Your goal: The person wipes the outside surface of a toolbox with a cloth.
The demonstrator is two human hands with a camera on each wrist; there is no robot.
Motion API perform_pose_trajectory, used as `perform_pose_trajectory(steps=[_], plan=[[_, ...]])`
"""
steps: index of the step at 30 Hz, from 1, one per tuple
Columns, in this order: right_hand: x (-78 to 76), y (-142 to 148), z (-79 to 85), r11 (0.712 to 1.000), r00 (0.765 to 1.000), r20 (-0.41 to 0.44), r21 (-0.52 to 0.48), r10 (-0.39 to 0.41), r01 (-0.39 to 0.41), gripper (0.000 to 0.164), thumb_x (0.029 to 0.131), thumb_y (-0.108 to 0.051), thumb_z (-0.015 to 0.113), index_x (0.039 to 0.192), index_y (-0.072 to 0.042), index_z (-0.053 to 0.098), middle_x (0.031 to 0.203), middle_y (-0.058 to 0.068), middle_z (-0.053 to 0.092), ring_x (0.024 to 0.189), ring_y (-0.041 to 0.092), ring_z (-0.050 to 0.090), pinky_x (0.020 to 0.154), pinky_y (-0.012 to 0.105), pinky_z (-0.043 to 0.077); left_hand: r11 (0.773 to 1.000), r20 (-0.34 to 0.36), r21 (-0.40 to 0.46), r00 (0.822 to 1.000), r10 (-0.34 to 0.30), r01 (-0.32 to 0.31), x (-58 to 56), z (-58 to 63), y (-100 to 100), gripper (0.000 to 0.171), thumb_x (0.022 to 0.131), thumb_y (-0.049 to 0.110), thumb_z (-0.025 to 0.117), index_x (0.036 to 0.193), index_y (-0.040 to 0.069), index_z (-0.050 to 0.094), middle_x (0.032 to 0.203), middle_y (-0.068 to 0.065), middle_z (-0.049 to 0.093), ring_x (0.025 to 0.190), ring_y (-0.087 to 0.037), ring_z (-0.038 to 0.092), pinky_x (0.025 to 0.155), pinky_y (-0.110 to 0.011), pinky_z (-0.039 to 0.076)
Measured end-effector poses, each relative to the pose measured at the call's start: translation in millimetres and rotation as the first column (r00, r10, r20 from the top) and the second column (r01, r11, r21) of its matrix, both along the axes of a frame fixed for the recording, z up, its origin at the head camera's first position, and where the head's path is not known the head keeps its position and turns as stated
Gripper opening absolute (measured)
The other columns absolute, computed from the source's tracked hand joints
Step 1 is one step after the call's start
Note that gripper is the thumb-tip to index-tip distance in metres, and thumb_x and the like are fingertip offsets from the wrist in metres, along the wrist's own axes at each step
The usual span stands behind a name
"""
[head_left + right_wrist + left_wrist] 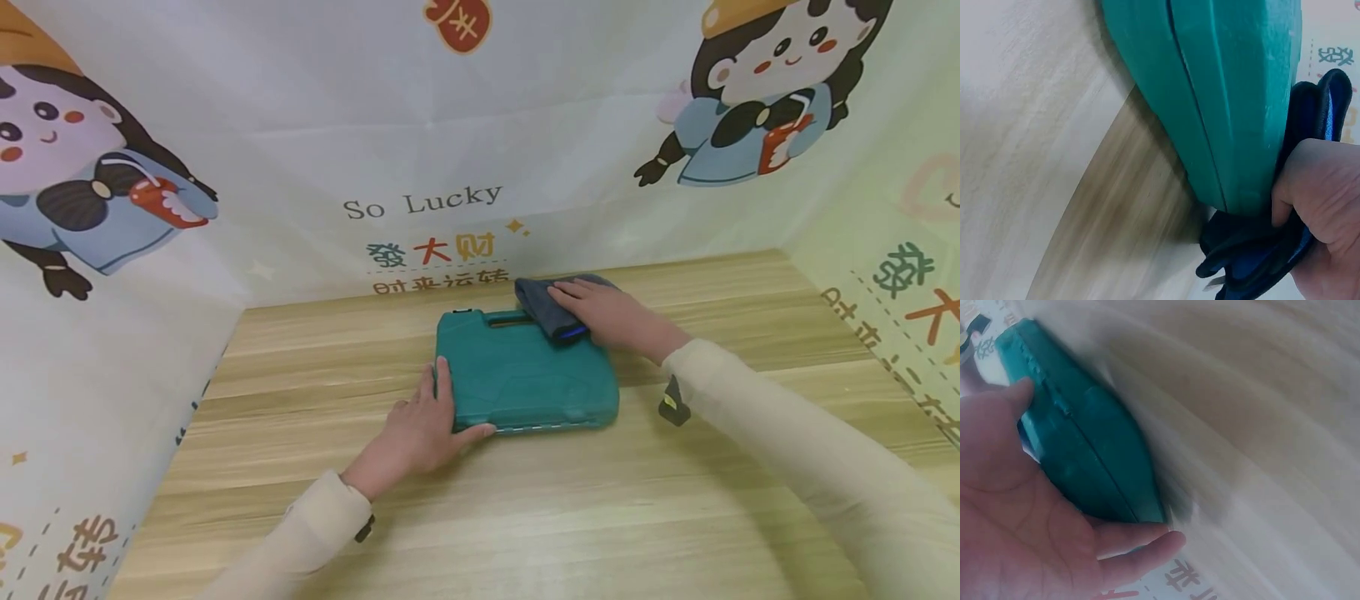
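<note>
A teal plastic carrying case (525, 375) lies flat on the wooden table, its handle side toward the back wall. My left hand (423, 429) rests at its front left corner, fingers straight along the left side and thumb by the hinged front edge. In the left wrist view the palm of that hand (1029, 519) faces the case's side (1094, 450). My right hand (611, 312) holds a folded dark grey-blue cloth (551, 308) against the back right corner. The right wrist view shows the cloth's black edging and blue face (1254, 250) wrapped about that corner, the thumb bent against it.
Light wood-grain tabletop (540, 517) extends around the case. A printed fabric backdrop (315, 167) with cartoon figures and lettering hangs behind and on both sides, meeting the table close behind the case. Small dark devices, one of them a wrist camera (674, 406), hang under the cuffs.
</note>
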State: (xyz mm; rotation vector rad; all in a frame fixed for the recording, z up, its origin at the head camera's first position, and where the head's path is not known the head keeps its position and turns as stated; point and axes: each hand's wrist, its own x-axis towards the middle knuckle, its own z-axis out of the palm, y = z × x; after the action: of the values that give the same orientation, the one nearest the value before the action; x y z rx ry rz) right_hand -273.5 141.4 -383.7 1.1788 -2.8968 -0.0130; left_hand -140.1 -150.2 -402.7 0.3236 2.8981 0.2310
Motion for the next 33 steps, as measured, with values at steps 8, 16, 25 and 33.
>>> perform_pose_trajectory(steps=[8, 16, 25, 33], plan=[[-2.7, 6, -1.6, 0.998, 0.999, 0.042, -0.056, 0.024, -0.022, 0.071, 0.082, 0.007, 0.053, 0.145, -0.004, 0.023, 0.146, 0.019, 0.027, 0.131, 0.036, 0.025, 0.103, 0.044, 0.024, 0.984, 0.058, 0.153, 0.993, -0.1, 0.09, -21.6, 4.5, -21, 0.126, 0.067, 0.075, 0.059, 0.145, 0.003, -0.01, 0.151, -0.019, 0.002, 0.13, -0.033, 0.027, 0.096, -0.043, 0.035], [-4.9, 10, -5.7, 0.994, 0.998, 0.04, -0.092, 0.055, -0.051, 0.073, 0.079, 0.009, 0.054, 0.145, -0.003, 0.024, 0.145, 0.02, 0.028, 0.13, 0.036, 0.025, 0.103, 0.045, 0.026, 0.954, 0.066, 0.266, 0.985, -0.162, 0.139, -34.1, -0.6, -29, 0.136, 0.061, 0.068, 0.07, 0.143, 0.001, -0.015, 0.15, -0.021, 0.002, 0.133, -0.031, 0.017, 0.101, -0.043, 0.028], [2.5, 14, -7.2, 0.987, 0.995, 0.092, -0.151, -0.045, 0.059, 0.074, 0.078, 0.008, 0.054, 0.145, -0.001, 0.022, 0.147, 0.021, 0.022, 0.131, 0.035, 0.024, 0.1, 0.045, 0.03, 0.899, -0.017, 0.398, 0.981, -0.194, 0.185, -33.5, -10.7, -28, 0.127, 0.065, 0.059, 0.074, 0.145, 0.005, -0.009, 0.146, -0.013, 0.016, 0.127, -0.021, 0.025, 0.099, -0.04, 0.031], [22.5, 11, -1.9, 0.977, 0.986, 0.132, -0.174, -0.103, 0.126, 0.067, 0.083, 0.006, 0.049, 0.143, 0.005, 0.02, 0.146, 0.027, 0.016, 0.133, 0.039, 0.016, 0.104, 0.046, 0.022, 0.929, 0.017, 0.345, 0.988, -0.152, 0.137, -30.2, -11.8, -29, 0.129, 0.064, 0.065, 0.071, 0.144, 0.004, -0.01, 0.145, -0.014, 0.017, 0.126, -0.022, 0.027, 0.098, -0.039, 0.032]])
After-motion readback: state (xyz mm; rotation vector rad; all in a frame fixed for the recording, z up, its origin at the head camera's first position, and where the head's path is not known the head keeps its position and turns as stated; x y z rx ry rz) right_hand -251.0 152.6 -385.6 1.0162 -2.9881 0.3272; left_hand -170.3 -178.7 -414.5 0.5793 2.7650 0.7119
